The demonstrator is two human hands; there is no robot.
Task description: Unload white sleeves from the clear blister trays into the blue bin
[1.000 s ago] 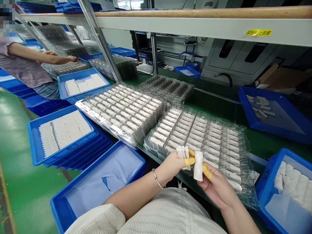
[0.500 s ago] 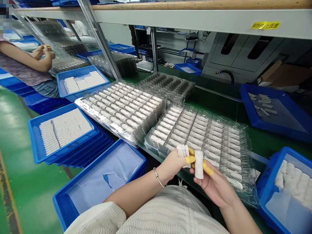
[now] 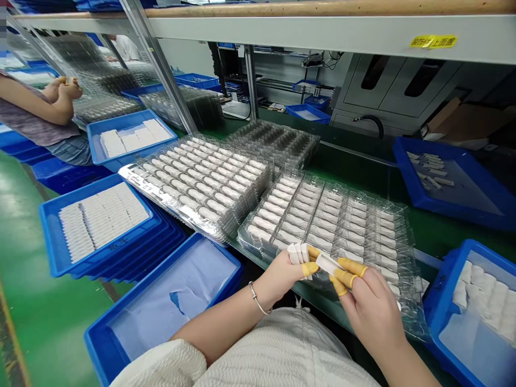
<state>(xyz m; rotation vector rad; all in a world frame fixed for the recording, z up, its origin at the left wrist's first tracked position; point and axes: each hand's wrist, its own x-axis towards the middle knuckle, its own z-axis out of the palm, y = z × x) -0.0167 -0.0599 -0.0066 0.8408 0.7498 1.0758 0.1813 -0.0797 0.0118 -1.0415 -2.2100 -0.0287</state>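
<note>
My left hand [image 3: 282, 277], fingertips in yellow finger cots, is closed on several small white curved pieces [image 3: 297, 253] fanned side by side. My right hand [image 3: 371, 301], also in yellow finger cots, pinches one more white piece [image 3: 327, 263], tilted, its far end close to my left fingers. Both hands are over the near edge of a clear plastic tray [image 3: 419, 322] whose slots hold rows of similar white pieces. Left of it stands a stack of clear trays [image 3: 131, 173], the top one filled with white pieces in rows.
Blue bins hold white pieces at left [image 3: 48, 226], far left [image 3: 94, 145] and right [image 3: 433, 317]. A paper-lined blue bin [image 3: 97, 344] is beside my left arm. Another blue bin [image 3: 475, 212] holds narrow pieces. A shelf beam [image 3: 282, 29] crosses above. A co-worker [image 3: 44, 113] sits at left.
My right hand has turned over, its back now up, and the single white piece has gone from upright to lying tilted. My left hand keeps its pieces. The view has shifted slightly.
</note>
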